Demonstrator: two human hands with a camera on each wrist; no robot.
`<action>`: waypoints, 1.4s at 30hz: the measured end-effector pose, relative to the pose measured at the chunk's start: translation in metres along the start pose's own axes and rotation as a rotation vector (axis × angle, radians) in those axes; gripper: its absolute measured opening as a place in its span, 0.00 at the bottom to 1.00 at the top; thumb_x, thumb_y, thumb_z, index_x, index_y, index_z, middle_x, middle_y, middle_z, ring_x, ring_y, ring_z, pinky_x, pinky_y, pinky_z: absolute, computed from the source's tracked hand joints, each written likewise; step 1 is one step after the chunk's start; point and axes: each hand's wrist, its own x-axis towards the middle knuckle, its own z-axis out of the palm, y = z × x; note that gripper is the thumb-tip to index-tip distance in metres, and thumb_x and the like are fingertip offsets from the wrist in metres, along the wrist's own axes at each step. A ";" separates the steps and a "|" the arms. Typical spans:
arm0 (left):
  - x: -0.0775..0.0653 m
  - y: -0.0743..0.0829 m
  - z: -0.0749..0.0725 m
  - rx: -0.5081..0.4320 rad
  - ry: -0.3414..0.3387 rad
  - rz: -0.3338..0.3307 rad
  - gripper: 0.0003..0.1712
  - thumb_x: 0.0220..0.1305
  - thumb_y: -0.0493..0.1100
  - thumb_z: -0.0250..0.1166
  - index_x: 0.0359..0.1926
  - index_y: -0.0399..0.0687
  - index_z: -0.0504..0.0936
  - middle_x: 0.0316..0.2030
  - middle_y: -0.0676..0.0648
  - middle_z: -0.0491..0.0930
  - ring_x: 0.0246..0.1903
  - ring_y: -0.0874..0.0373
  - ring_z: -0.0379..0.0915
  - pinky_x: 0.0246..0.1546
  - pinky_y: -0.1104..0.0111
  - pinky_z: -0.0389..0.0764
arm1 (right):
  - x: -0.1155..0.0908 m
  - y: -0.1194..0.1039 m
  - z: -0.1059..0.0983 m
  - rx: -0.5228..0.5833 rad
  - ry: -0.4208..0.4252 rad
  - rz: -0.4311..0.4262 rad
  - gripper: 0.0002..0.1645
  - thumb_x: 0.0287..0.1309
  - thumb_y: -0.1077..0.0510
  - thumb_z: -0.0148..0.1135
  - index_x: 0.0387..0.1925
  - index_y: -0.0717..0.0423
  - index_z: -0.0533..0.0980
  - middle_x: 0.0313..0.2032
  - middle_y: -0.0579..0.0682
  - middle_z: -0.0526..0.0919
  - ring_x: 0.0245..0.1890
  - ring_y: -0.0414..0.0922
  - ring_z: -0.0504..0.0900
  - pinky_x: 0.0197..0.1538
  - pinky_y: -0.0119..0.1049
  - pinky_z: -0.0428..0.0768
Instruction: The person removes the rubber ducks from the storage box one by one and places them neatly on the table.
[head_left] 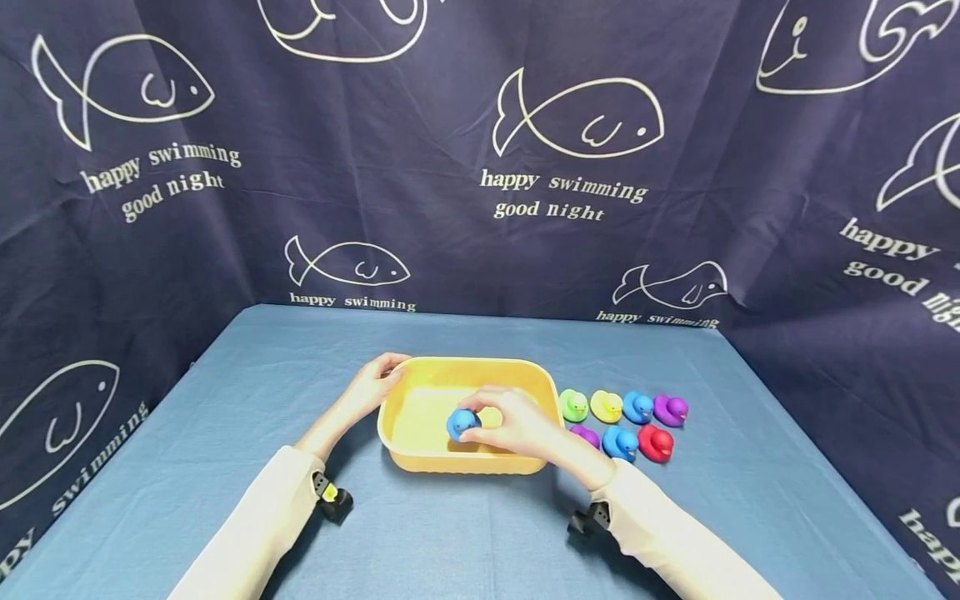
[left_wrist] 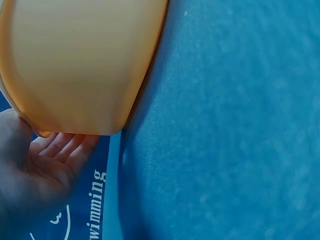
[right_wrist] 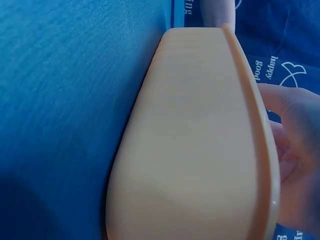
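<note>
A yellow plastic basin (head_left: 468,463) stands on the blue cloth in front of me. At its far left corner my left hand (head_left: 372,387) grips the rim; the left wrist view shows the thumb at the rim and the fingers against the outside wall. My right hand (head_left: 519,423) reaches over the basin's right side and pinches a small blue rubber duck (head_left: 459,424) between thumb and fingers, over the basin's interior. In the right wrist view the basin's wall (right_wrist: 190,135) hides the duck and part of the right hand (right_wrist: 300,145).
Right of the basin, several rubber ducks sit in two rows: green (head_left: 573,406), yellow (head_left: 607,407), blue (head_left: 637,407) and purple (head_left: 671,410) behind; purple (head_left: 586,435), blue (head_left: 620,442) and red (head_left: 656,443) in front. A dark fish-print curtain (head_left: 450,275) stands behind the table.
</note>
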 end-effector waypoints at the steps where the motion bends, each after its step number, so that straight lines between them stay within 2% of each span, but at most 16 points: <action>1: 0.000 0.000 0.000 0.000 0.001 0.001 0.19 0.69 0.40 0.52 0.57 0.35 0.72 0.53 0.36 0.76 0.51 0.45 0.74 0.50 0.58 0.76 | -0.001 0.001 -0.001 0.004 0.007 -0.020 0.22 0.45 0.51 0.73 0.43 0.53 0.81 0.39 0.43 0.84 0.40 0.40 0.79 0.48 0.39 0.78; 6: 0.000 -0.001 0.000 -0.014 0.002 0.004 0.19 0.69 0.40 0.53 0.57 0.36 0.73 0.53 0.35 0.76 0.51 0.45 0.74 0.50 0.58 0.76 | -0.007 0.005 -0.006 0.017 0.035 -0.069 0.22 0.45 0.54 0.73 0.44 0.56 0.80 0.38 0.45 0.84 0.38 0.40 0.80 0.47 0.42 0.79; 14: 0.000 0.000 0.000 -0.013 0.007 -0.005 0.19 0.70 0.41 0.52 0.56 0.36 0.73 0.52 0.37 0.77 0.50 0.46 0.75 0.48 0.62 0.77 | -0.020 0.007 -0.018 -0.041 0.033 0.002 0.23 0.48 0.52 0.71 0.47 0.55 0.80 0.40 0.44 0.84 0.42 0.42 0.80 0.50 0.37 0.78; 22: 0.000 0.001 -0.001 -0.010 0.011 0.010 0.19 0.70 0.41 0.52 0.56 0.35 0.73 0.51 0.36 0.77 0.48 0.46 0.75 0.46 0.63 0.78 | -0.029 0.009 -0.025 -0.052 0.034 0.015 0.23 0.50 0.54 0.70 0.48 0.58 0.79 0.41 0.46 0.84 0.43 0.43 0.79 0.51 0.40 0.78; 27: 0.001 0.000 0.000 -0.002 0.002 -0.013 0.19 0.70 0.42 0.52 0.56 0.37 0.73 0.52 0.37 0.77 0.50 0.47 0.74 0.49 0.59 0.77 | -0.037 0.009 -0.032 -0.092 0.062 0.060 0.25 0.49 0.52 0.71 0.49 0.57 0.79 0.40 0.45 0.84 0.44 0.44 0.80 0.52 0.42 0.78; 32: 0.000 -0.001 0.001 0.002 -0.004 -0.016 0.19 0.70 0.42 0.52 0.57 0.37 0.73 0.53 0.37 0.76 0.51 0.46 0.74 0.50 0.57 0.76 | -0.045 0.014 -0.036 -0.062 0.122 0.078 0.27 0.46 0.53 0.72 0.49 0.59 0.78 0.38 0.45 0.84 0.41 0.44 0.81 0.50 0.44 0.78; 42: 0.000 0.000 0.001 0.002 0.007 0.000 0.18 0.69 0.42 0.53 0.56 0.38 0.74 0.51 0.37 0.77 0.49 0.47 0.75 0.48 0.60 0.77 | -0.058 0.018 -0.053 -0.075 0.153 0.100 0.22 0.47 0.51 0.72 0.46 0.51 0.79 0.39 0.40 0.82 0.41 0.38 0.80 0.49 0.42 0.78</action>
